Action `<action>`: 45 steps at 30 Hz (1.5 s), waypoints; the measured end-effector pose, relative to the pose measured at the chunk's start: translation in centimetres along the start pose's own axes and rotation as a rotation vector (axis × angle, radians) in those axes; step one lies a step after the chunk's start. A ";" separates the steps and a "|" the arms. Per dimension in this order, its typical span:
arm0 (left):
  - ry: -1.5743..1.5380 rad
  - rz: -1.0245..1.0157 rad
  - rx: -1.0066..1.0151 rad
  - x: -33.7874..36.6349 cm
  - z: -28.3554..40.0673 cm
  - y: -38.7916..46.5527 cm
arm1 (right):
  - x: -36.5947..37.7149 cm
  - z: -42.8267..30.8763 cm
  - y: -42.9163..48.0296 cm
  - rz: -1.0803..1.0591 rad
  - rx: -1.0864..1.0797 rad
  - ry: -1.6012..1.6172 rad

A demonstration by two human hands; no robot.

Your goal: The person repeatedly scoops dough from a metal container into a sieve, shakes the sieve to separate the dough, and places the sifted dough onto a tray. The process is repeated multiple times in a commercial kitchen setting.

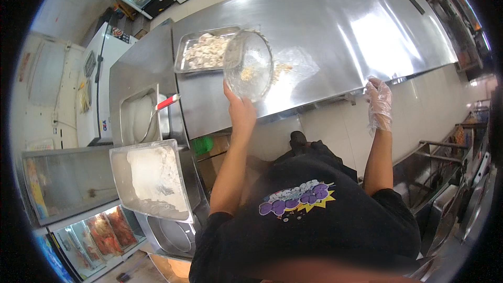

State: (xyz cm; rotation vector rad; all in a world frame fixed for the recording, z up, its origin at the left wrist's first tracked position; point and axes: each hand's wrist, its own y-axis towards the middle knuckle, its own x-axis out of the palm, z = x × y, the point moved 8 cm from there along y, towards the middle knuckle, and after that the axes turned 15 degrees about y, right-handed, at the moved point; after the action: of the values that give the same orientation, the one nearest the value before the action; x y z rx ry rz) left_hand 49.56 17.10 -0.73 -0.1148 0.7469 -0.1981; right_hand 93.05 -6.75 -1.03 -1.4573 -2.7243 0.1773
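My bare left hand (241,110) grips the near rim of a clear, see-through bowl (251,49). The bowl is tilted above the steel table, and a little pale crumbly residue (246,74) shows in it. Partly covered by the bowl, a metal tray (180,65) holds pale, floury chunks of food (206,51). Light crumbs (283,70) lie on the tabletop just right of the bowl. Over the table's near edge is my right hand (379,100), in a thin clear plastic glove. Its fingers are curled together, with nothing visible in them.
The stainless steel table (314,19) stretches far to the right. At left, a deep pan of white flour (157,177) stands beside a sink-like steel basin (137,116) with a red-handled utensil (168,102). A fridge (96,232) and a white freezer (92,86) stand further left.
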 end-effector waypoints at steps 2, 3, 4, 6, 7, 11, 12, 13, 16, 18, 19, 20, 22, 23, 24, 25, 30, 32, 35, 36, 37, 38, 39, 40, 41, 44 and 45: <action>0.221 0.130 0.302 1.1 2.8 -0.4 | -3.2 0.9 0.3 0.038 0.029 0.034; 0.307 0.186 0.436 1.6 4.0 -1.0 | -4.3 1.3 0.7 0.046 0.043 0.051; 0.398 0.152 0.444 2.5 4.0 -1.1 | -5.5 1.9 0.9 0.083 0.079 0.070; 0.550 0.097 0.441 3.5 3.6 -1.6 | -6.6 2.6 1.3 0.070 0.078 0.111; 0.605 0.085 0.477 3.9 3.6 -1.9 | -6.8 3.1 1.5 0.075 0.098 0.125; 0.743 0.084 0.655 3.7 3.3 -2.2 | -5.9 2.9 2.5 0.047 0.010 -0.022; 0.763 0.082 0.710 3.5 3.3 -2.1 | -5.0 2.4 2.7 0.024 -0.050 -0.072; 0.763 0.108 0.755 2.9 3.2 -2.0 | -3.9 1.8 2.8 -0.001 -0.110 -0.124; 0.687 0.189 0.761 0.3 3.2 -1.3 | 0.2 0.7 3.2 -0.064 -0.099 -0.134; 0.544 0.200 0.572 -2.4 2.4 -0.6 | 4.5 -0.9 2.5 -0.136 -0.135 -0.128; 0.370 0.200 0.409 -4.5 1.3 -0.5 | 6.9 -1.7 1.9 -0.164 -0.112 -0.083; 0.193 0.204 0.249 -6.6 0.0 -0.6 | 9.9 -3.1 0.8 -0.209 -0.167 -0.088; -0.152 0.251 0.042 -11.9 -2.7 -2.0 | 16.5 -5.5 -2.4 -0.299 -0.175 -0.011; -0.318 0.301 0.001 -15.2 -4.2 -3.5 | 20.1 -7.3 -4.7 -0.383 -0.233 -0.066; -0.485 0.392 0.014 -19.2 -6.1 -5.2 | 24.6 -8.5 -7.3 -0.481 -0.260 -0.084; -0.572 0.504 0.024 -23.2 -8.1 -7.1 | 29.2 -9.5 -10.1 -0.589 -0.276 -0.084; -0.557 1.003 -0.182 -37.4 -21.2 -18.8 | 50.1 -10.4 -29.0 -1.231 -0.379 -0.137; -0.619 1.110 -0.306 -39.6 -26.3 -21.7 | 56.3 -8.7 -38.9 -1.544 -0.606 -0.122; -0.669 1.217 -0.412 -40.6 -30.7 -22.7 | 63.8 -3.0 -51.2 -2.033 -0.647 -0.162; -0.670 1.230 -0.455 -40.2 -31.6 -22.4 | 65.6 -1.1 -53.6 -2.123 -0.558 -0.123; -0.681 1.235 -0.485 -39.8 -32.3 -22.1 | 66.7 0.5 -55.7 -2.154 -0.826 -0.255; -0.705 1.237 -0.528 -39.4 -33.2 -21.7 | 68.3 2.6 -57.2 -2.134 -1.052 -0.494; -0.679 1.244 -0.502 -39.5 -33.5 -21.3 | 69.5 4.5 -57.8 -2.091 -1.277 -0.767; -0.669 1.236 -0.524 -39.4 -34.0 -20.9 | 70.0 5.6 -58.1 -2.124 -1.358 -0.852; -0.662 1.219 -0.556 -39.1 -34.6 -20.6 | 70.1 6.7 -58.5 -2.167 -1.430 -0.972; -0.502 1.136 -0.616 -39.1 -35.9 -20.2 | 70.2 8.3 -58.7 -2.179 -1.241 -1.210; -0.512 1.105 -0.647 -38.8 -36.4 -20.0 | 70.0 7.9 -59.2 -2.190 -1.127 -1.142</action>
State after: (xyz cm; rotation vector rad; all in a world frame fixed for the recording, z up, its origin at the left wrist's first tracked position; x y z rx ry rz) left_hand -5.95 4.91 1.93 -0.3312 0.2542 1.0999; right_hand 4.46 18.27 -2.51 -1.4692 1.4256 0.4103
